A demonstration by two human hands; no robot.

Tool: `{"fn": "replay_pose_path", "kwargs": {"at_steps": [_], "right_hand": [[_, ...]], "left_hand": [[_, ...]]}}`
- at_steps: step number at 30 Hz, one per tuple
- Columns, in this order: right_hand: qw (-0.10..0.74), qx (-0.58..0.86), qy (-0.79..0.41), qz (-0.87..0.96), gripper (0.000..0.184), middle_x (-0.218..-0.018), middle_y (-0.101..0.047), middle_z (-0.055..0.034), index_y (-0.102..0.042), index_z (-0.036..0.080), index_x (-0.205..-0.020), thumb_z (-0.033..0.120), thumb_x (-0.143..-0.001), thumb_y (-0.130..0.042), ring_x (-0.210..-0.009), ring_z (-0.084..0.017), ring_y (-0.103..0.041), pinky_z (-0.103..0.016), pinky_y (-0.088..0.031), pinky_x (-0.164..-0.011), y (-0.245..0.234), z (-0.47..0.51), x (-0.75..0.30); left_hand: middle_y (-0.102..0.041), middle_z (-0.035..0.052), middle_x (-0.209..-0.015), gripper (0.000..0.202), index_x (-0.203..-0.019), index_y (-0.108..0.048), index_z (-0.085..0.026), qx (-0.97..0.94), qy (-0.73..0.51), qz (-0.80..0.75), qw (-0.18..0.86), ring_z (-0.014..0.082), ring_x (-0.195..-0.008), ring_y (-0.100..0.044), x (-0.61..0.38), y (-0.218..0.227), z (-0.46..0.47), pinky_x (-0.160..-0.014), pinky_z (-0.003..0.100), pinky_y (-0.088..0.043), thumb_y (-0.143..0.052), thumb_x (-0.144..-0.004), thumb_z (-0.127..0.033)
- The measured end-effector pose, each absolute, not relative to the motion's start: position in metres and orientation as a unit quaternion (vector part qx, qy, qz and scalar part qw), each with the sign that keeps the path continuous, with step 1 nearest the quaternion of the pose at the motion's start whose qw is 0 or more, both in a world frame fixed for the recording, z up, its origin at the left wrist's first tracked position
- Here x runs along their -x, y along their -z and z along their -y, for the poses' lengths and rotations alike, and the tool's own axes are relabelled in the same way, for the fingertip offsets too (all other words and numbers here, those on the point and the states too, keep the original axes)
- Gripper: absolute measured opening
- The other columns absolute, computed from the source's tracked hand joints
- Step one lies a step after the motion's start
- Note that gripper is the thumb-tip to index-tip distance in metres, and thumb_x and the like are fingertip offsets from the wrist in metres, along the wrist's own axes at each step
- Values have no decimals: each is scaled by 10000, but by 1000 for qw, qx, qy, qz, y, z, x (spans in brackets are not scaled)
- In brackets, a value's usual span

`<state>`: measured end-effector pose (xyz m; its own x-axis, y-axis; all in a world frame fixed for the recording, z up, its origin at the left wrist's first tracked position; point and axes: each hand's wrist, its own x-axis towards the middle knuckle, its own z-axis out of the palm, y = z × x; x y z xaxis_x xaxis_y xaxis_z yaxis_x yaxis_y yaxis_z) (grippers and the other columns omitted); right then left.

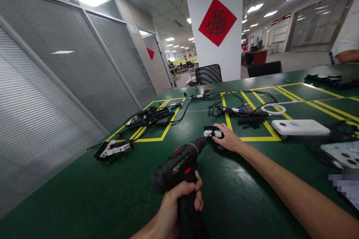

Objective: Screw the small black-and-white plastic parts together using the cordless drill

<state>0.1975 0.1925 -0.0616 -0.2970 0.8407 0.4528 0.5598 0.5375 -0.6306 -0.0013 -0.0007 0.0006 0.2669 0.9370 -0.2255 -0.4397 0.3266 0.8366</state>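
A black cordless drill [175,170] with red buttons is gripped around its handle by my left hand [182,198]. Its chuck points forward and to the right, and the bit reaches a small black-and-white part [209,133] on the green table [134,198]. Fingers of my right hand [226,138] are closed on the right side of that part. Whether the bit is seated in a screw is too small to tell. My right forearm stretches in from the lower right corner.
Left of the part lie bundled black cables [153,117] and a black-and-white bracket [113,150]. Beyond my right hand are more cables, a white ring [273,109] and a white box [300,127]. Yellow tape [260,139] marks the table. Another person's arm [347,56] shows at far right.
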Motion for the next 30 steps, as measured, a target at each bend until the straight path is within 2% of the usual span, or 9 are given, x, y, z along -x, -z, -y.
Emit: {"fn": "replay_pose_path", "kwargs": {"at_steps": [10,25,30], "right_hand": [[388,444,-196,783,488,-1048,-475,-62,-461,225,-1197,317,-732,-577,-881,-163,-535,-306,-430,-835,60,-192,-198],[391,445,-187,784,498,-1073,-480,-62,-461,226,-1200,305,-724,-582,-937,-174,-535,-311,-417,-874,61,-193,-197],[394,445,-182,784,501,-1069,-482,-60,-456,227,-1206,304,-728,-583,-942,-175,-535,-315,-414,-885,62,-193,-197]], "left_hand": [[-448,5,-730,148,-864,-510,-140,-329,-486,-367,722,78,-463,-426,-1,-3,1,-548,295,-392,-385,-784,-140],[-455,4,-717,160,-859,-507,-135,-318,-496,-389,708,70,-439,-411,-5,-7,2,-524,288,-377,-370,-778,-133],[-462,5,-728,168,-869,-515,-135,-333,-483,-374,718,78,-465,-435,-2,-4,1,-560,303,-390,-364,-795,-137]]}}
